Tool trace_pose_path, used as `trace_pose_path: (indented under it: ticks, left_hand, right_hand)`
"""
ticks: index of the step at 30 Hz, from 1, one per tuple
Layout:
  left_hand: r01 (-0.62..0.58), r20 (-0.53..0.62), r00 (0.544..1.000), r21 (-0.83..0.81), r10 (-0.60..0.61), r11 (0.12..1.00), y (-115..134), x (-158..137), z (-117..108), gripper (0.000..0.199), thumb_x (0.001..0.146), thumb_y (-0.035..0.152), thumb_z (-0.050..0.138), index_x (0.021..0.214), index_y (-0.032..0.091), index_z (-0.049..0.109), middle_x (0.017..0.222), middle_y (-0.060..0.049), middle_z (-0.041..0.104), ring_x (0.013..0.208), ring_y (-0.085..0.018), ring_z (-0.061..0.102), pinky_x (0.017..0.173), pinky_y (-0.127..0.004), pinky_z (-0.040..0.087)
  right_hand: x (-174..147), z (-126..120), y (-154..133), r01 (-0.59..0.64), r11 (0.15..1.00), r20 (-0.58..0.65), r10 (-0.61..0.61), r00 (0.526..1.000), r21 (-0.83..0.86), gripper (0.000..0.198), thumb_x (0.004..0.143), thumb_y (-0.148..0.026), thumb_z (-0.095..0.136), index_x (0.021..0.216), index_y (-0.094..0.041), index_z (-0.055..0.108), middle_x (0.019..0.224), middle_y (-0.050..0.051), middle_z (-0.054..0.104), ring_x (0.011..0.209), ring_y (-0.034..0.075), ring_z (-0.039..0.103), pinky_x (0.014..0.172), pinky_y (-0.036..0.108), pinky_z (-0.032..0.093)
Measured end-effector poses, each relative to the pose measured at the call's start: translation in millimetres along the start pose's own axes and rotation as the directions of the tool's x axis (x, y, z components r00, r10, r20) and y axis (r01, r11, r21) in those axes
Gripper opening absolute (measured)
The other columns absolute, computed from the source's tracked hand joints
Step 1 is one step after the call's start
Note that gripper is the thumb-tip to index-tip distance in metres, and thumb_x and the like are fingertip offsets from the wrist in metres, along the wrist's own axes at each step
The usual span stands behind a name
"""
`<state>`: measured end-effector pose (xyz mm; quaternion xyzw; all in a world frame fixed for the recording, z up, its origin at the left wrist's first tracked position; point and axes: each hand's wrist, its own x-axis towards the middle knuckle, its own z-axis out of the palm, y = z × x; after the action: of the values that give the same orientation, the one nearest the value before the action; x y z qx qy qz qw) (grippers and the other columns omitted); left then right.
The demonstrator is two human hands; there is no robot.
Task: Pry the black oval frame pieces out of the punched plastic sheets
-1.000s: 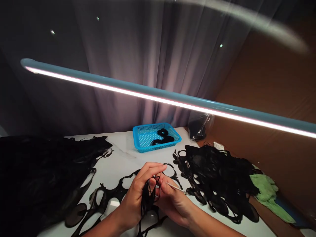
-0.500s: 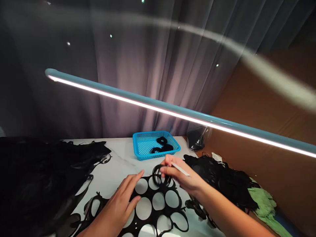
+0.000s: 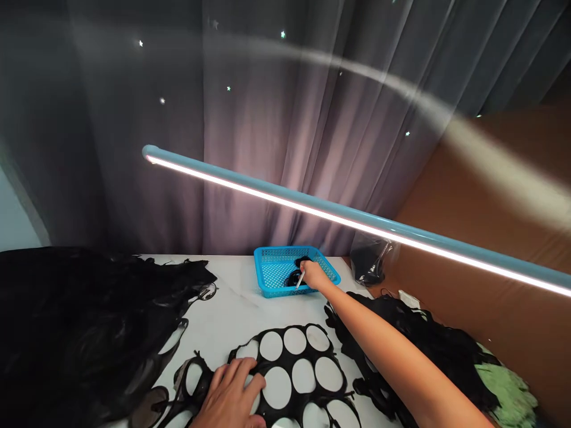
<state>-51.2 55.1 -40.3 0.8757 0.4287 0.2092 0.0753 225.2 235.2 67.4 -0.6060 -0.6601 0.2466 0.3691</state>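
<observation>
My right hand (image 3: 313,274) reaches over the blue plastic basket (image 3: 263,290) and is closed on a slim white pen-like stick (image 3: 300,279). Black rings (image 3: 293,278) lie in the basket beside and under its fingers; whether the hand still grips any of them I cannot tell. My left hand (image 3: 234,389) lies with fingers apart on the left part of a black sheet (image 3: 289,380) full of large round holes. White tabletop shows through those holes.
A large heap of black material (image 3: 89,333) covers the left side. More black scraps (image 3: 401,339) and green cloth (image 3: 506,386) lie at right. A lit tube lamp (image 3: 339,217) crosses above the table (image 3: 223,315). A clear bag (image 3: 368,261) stands behind.
My right hand has moved forward from above the holed sheet to the basket, carrying black rings and the stick. My left hand has come down onto the sheet. The view has shifted left.
</observation>
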Motion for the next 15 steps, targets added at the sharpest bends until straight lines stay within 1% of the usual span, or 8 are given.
trace_pose_path:
  ticks: [3,5,8,9,10,11,12,15]
  left_hand:
    - [0.137,0.087,0.987,-0.006,-0.136,0.991,11.3,5.6,-21.7,0.041,0.069,0.008,0.071,0.103,0.027,0.062,0.111,-0.004,0.062,0.101,-0.028,0.058,0.085,-0.038,0.042]
    - [0.211,0.144,0.969,-0.076,-0.199,0.974,18.3,10.8,-39.4,0.037,0.070,0.002,0.060,0.099,0.024,0.061,0.103,-0.004,0.062,0.094,-0.025,0.058,0.083,-0.036,0.041]
    - [0.244,0.201,0.964,-0.411,-0.173,0.878,36.2,25.2,-65.2,0.025,0.075,0.002,0.050,0.090,0.022,0.057,0.089,-0.001,0.062,0.081,-0.019,0.057,0.072,-0.029,0.042]
    - [0.244,0.172,0.969,-0.536,-0.178,0.808,45.0,32.3,-72.8,0.020,0.077,0.005,0.050,0.086,0.021,0.056,0.083,0.001,0.060,0.075,-0.017,0.056,0.069,-0.027,0.042]
    - [0.218,0.120,0.976,-0.641,-0.184,0.736,54.6,40.4,-79.7,0.015,0.079,0.008,0.052,0.086,0.021,0.056,0.077,0.001,0.059,0.071,-0.016,0.054,0.065,-0.026,0.041]
    - [0.198,0.080,0.977,-0.666,-0.196,0.719,64.1,49.1,-86.1,0.011,0.080,0.011,0.054,0.086,0.020,0.055,0.077,0.001,0.059,0.072,-0.016,0.055,0.066,-0.026,0.043]
    - [0.182,0.051,0.978,-0.676,-0.201,0.714,72.5,57.8,-92.3,0.010,0.081,0.013,0.055,0.089,0.020,0.055,0.081,0.000,0.061,0.077,-0.016,0.058,0.069,-0.026,0.044]
    - [0.105,-0.019,0.988,-0.641,-0.153,0.760,81.0,76.0,-113.1,0.017,0.084,0.019,0.060,0.102,0.020,0.059,0.095,-0.003,0.067,0.087,-0.018,0.062,0.076,-0.027,0.048]
  right_hand:
    - [-4.3,-17.2,0.1,-0.040,0.995,0.001,0.040,0.999,-0.087,0.039,0.061,-0.005,0.069,0.051,-0.023,0.036,0.052,-0.001,0.046,0.070,0.021,0.056,0.066,0.031,0.034]
    - [-18.6,-26.7,-5.2,-0.036,0.993,0.002,0.036,0.999,-0.109,0.039,0.062,-0.008,0.071,0.054,-0.023,0.036,0.059,0.002,0.052,0.078,0.024,0.057,0.069,0.032,0.036]
    - [-66.2,-21.7,-22.2,0.048,0.999,0.127,-0.045,0.991,-0.017,0.037,0.069,-0.022,0.072,0.060,-0.023,0.036,0.074,0.004,0.060,0.081,0.021,0.056,0.070,0.030,0.040]
    - [-87.5,-15.0,-29.1,0.085,0.986,0.271,-0.122,0.955,0.144,0.035,0.073,-0.028,0.071,0.065,-0.022,0.038,0.079,0.003,0.061,0.078,0.019,0.056,0.069,0.029,0.041]
    - [-109.6,-7.5,-35.7,0.051,0.958,0.431,-0.173,0.886,0.281,0.034,0.075,-0.035,0.071,0.069,-0.022,0.039,0.081,0.002,0.061,0.073,0.018,0.055,0.065,0.028,0.042]
    - [-131.1,-0.9,-41.4,0.000,0.937,0.551,-0.206,0.809,0.350,0.037,0.074,-0.040,0.072,0.070,-0.023,0.039,0.078,0.001,0.060,0.068,0.017,0.053,0.061,0.028,0.042]
    - [-150.5,3.1,-45.9,-0.025,0.924,0.579,-0.219,0.785,0.383,0.042,0.072,-0.043,0.074,0.069,-0.023,0.038,0.072,-0.001,0.057,0.064,0.016,0.050,0.059,0.028,0.041]
    - [-185.9,-13.0,-49.2,-0.054,0.923,0.413,-0.117,0.903,0.380,0.052,0.077,-0.054,0.066,0.060,-0.022,0.028,0.057,-0.003,0.041,0.055,0.013,0.040,0.053,0.028,0.035]
